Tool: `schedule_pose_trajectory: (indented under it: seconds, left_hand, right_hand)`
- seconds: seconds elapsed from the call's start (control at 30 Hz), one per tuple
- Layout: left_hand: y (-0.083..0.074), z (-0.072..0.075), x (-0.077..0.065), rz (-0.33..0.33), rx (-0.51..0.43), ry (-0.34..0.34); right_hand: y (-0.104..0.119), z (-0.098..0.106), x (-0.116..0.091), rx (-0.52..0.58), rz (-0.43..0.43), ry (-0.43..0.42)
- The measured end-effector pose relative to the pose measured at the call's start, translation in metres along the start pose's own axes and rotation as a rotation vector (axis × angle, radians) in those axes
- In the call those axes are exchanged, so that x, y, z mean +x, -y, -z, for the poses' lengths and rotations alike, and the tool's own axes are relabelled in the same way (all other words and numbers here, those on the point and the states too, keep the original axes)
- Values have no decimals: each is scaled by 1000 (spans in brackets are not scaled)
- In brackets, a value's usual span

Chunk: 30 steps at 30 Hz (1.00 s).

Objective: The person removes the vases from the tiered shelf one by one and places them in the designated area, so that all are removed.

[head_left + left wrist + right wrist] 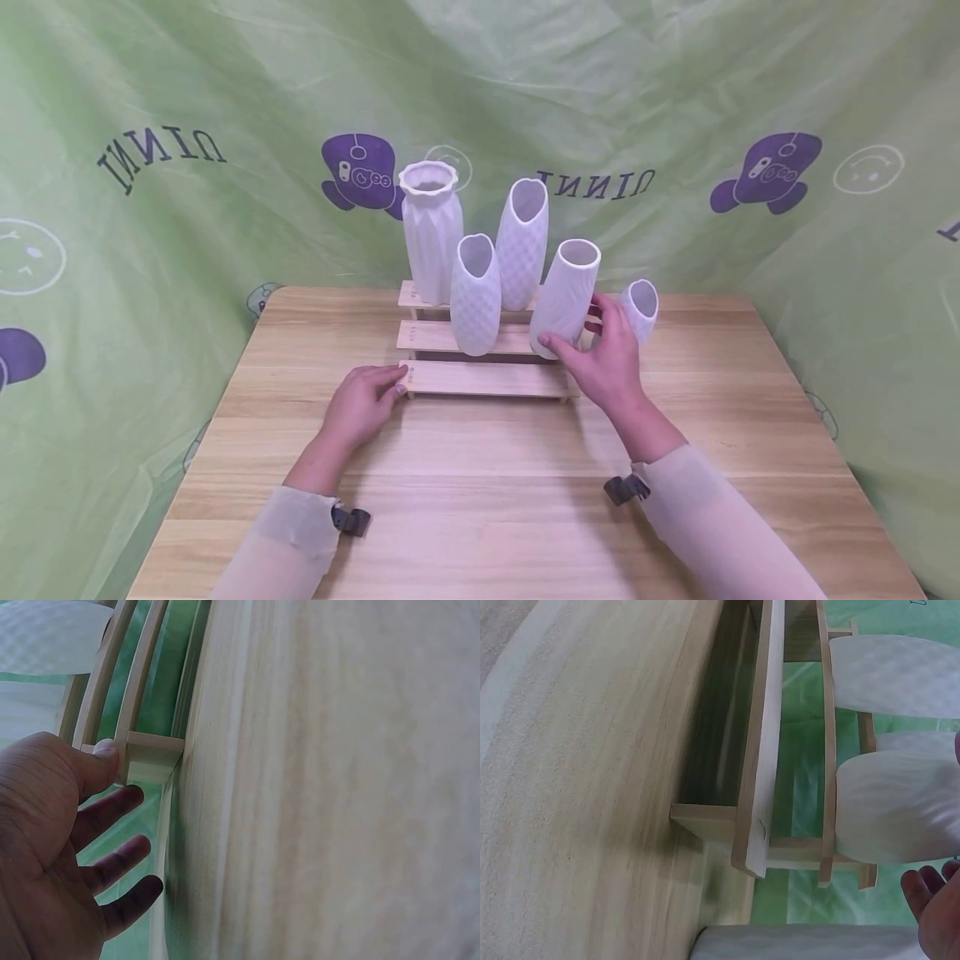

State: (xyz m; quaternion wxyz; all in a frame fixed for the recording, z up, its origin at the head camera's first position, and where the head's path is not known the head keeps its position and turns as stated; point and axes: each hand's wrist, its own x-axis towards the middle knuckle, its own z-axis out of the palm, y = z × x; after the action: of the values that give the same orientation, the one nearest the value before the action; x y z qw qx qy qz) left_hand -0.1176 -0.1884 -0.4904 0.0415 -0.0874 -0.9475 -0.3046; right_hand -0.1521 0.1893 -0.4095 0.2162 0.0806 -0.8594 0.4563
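Sleeves, pale, the left one (281, 542) and the right one (727, 525), reach in over the desk (487, 500) from its near side; dark clips sit at both cuffs.

Left hand (363, 404): thumb against the front of the lowest shelf, a finger over its left end, so a light pinch on that corner; other fingers spread, touching nothing visible. Reading: a brace, since the slatted wooden rack (487, 377) looks light enough to slide when a neighbouring shelf is pushed.

Right hand (611, 358): fingers grip the round-mouthed vase (567, 292) low down, thumb in front, fingertips behind. Vase is at the right end of the middle shelf; the right wrist view shows its base apparently touching the wood. Low grip probably chosen for control of the base on a narrow ledge.

Same shelf, nearer its middle: dimpled vase (476, 312), upright, apart from the held one, which leaves each its own footing.

Beside the rack's right end, toward the desk's far right corner: short vase (642, 310), on the desk, partly hidden by the hand.

Top shelf, nearest the desk's far edge: ruffled vase (433, 242) at left, second dimpled vase (517, 258) farther right. Being highest and rearmost, both show above the front row.

Behind: green printed cloth (645, 92).
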Motion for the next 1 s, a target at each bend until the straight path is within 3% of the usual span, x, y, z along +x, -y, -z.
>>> schedule_pose_trajectory:
  seconds: [1.0]
  left_hand:
    - [-2,1,0,21,1,10]
  right_hand:
    - [-1,-4,-3,38,56,-71]
